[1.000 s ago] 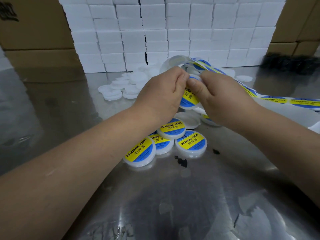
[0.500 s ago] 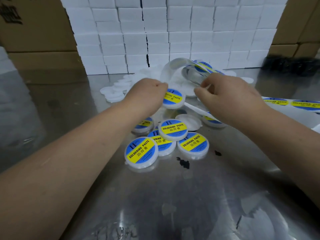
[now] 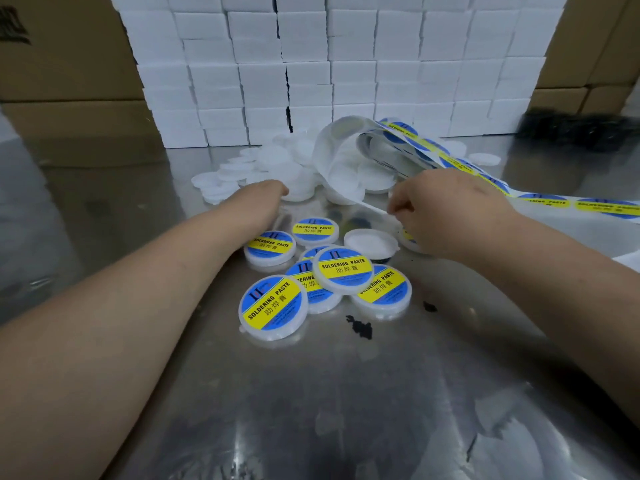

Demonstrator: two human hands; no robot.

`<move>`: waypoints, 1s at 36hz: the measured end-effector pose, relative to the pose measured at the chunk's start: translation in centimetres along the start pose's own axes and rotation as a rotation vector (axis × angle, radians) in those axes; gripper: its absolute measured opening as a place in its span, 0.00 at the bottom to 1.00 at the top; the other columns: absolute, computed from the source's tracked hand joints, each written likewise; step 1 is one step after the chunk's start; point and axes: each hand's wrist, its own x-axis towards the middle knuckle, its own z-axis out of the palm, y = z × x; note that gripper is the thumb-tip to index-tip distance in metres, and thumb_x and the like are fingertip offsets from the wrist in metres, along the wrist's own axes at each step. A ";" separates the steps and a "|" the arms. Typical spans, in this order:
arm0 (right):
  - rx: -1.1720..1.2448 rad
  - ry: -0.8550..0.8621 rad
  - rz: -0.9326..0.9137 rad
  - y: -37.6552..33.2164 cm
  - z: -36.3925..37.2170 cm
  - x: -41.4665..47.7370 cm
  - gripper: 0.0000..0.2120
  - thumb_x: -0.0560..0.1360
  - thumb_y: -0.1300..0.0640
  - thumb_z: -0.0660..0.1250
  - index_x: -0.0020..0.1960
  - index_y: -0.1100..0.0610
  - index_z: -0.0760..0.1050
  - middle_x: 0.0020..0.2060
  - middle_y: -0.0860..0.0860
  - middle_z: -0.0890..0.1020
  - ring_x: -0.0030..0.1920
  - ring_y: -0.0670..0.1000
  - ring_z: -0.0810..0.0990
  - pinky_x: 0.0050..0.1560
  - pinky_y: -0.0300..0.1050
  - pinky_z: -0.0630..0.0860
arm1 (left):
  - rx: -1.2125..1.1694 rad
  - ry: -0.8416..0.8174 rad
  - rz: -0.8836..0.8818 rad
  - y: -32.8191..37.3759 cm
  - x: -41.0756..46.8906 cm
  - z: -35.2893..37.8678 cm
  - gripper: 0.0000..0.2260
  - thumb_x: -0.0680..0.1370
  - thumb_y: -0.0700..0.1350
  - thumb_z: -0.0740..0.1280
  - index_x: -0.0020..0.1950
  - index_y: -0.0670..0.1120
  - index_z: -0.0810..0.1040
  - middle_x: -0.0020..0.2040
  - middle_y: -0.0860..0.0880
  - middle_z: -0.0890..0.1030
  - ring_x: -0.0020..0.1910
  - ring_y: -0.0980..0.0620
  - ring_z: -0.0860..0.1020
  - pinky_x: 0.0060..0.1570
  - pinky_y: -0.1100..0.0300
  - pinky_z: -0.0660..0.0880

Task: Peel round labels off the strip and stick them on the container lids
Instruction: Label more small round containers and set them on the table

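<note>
White blank lids (image 3: 277, 161) behind labelled pile (image 3: 343, 268): left hand (image 3: 263, 202) on them, grip unclear. Right hand (image 3: 446, 213) pinches strip (image 3: 457, 164); slack loop may snag, sticking labels together.

Both forearms bare fr. frame edge to wrist, left grip (image 3: 265, 204) & right grip (image 3: 450, 211) ungloved.

labelled lids (image 3: 332, 275) before plain lids (image 3: 277, 168)
</note>
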 end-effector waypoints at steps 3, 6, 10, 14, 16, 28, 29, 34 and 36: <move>-0.008 0.016 0.012 -0.1 0.0 0.0 0.13 0.75 0.61 0.60 0.55 0.49 0.76 0.48 0.51 0.78 0.45 0.54 0.72 0.40 0.41 0.64 | -0.100 -0.046 -0.057 -0.1 0.1 0.0 0.17 0.80 0.48 0.50 0.63 0.52 0.74 0.67 0.46 0.71 0.55 0.50 0.69 0.51 0.57 0.63; -0.057 0.032 0.029 -0.2 -0.2 0.0 0.15 0.74 0.63 0.59 0.58 0.53 0.74 0.51 0.53 0.78 0.49 0.57 0.75 0.40 0.42 0.65 | 0.017 -0.007 0.014 0.1 -0.2 0.2 0.18 0.80 0.43 0.49 0.65 0.52 0.71 0.71 0.47 0.67 0.66 0.46 0.66 0.64 0.51 0.61; -0.135 0.010 0.064 -0.4 -0.9 -0.1 0.20 0.71 0.64 0.61 0.62 0.55 0.72 0.50 0.55 0.72 0.42 0.56 0.71 0.38 0.44 0.65 | 0.058 0.005 0.073 0.7 -0.2 0.1 0.21 0.79 0.37 0.50 0.69 0.49 0.66 0.73 0.49 0.64 0.72 0.46 0.58 0.71 0.45 0.53; -0.125 0.040 0.104 -0.4 -1.2 -0.2 0.17 0.72 0.64 0.60 0.60 0.56 0.73 0.45 0.53 0.63 0.39 0.55 0.66 0.33 0.43 0.61 | -0.074 -0.096 -0.014 0.8 -0.3 0.2 0.22 0.81 0.55 0.43 0.65 0.58 0.72 0.71 0.49 0.68 0.69 0.46 0.63 0.72 0.48 0.48; -0.104 0.096 0.107 -0.3 -1.3 -0.2 0.12 0.74 0.64 0.59 0.57 0.58 0.73 0.44 0.53 0.63 0.38 0.55 0.65 0.30 0.43 0.56 | -0.059 -0.057 -0.011 0.7 -0.2 0.1 0.22 0.80 0.56 0.42 0.65 0.58 0.72 0.69 0.50 0.70 0.68 0.46 0.64 0.72 0.48 0.49; 0.119 0.212 0.083 -0.3 -1.4 -0.7 0.10 0.72 0.48 0.59 0.36 0.52 0.65 0.30 0.46 0.68 0.37 0.54 0.67 0.29 0.39 0.56 | 0.174 0.008 -0.001 1.0 0.1 -0.5 0.07 0.74 0.47 0.64 0.35 0.52 0.76 0.40 0.54 0.80 0.47 0.49 0.77 0.52 0.53 0.74; 0.124 0.210 0.065 -0.3 -1.5 -0.7 0.10 0.72 0.47 0.61 0.37 0.51 0.66 0.30 0.46 0.68 0.38 0.53 0.67 0.29 0.41 0.57 | 0.155 -0.003 0.004 1.0 0.0 -0.5 0.07 0.73 0.47 0.65 0.35 0.51 0.77 0.39 0.53 0.80 0.44 0.50 0.77 0.48 0.55 0.75; 0.171 0.192 0.044 -0.2 -1.4 -0.7 0.10 0.74 0.51 0.59 0.51 0.47 0.76 0.33 0.47 0.69 0.42 0.51 0.66 0.37 0.43 0.59 | 0.122 -0.040 0.032 1.3 0.0 -0.6 0.08 0.72 0.50 0.67 0.38 0.47 0.80 0.38 0.48 0.82 0.35 0.52 0.76 0.36 0.60 0.73; 0.188 0.202 0.034 -0.2 -1.4 -0.7 0.10 0.74 0.52 0.58 0.51 0.48 0.77 0.36 0.48 0.69 0.43 0.51 0.66 0.38 0.43 0.59 | 0.160 -0.044 0.041 1.3 0.0 -0.7 0.10 0.72 0.52 0.68 0.36 0.46 0.80 0.37 0.48 0.82 0.34 0.52 0.76 0.36 0.60 0.74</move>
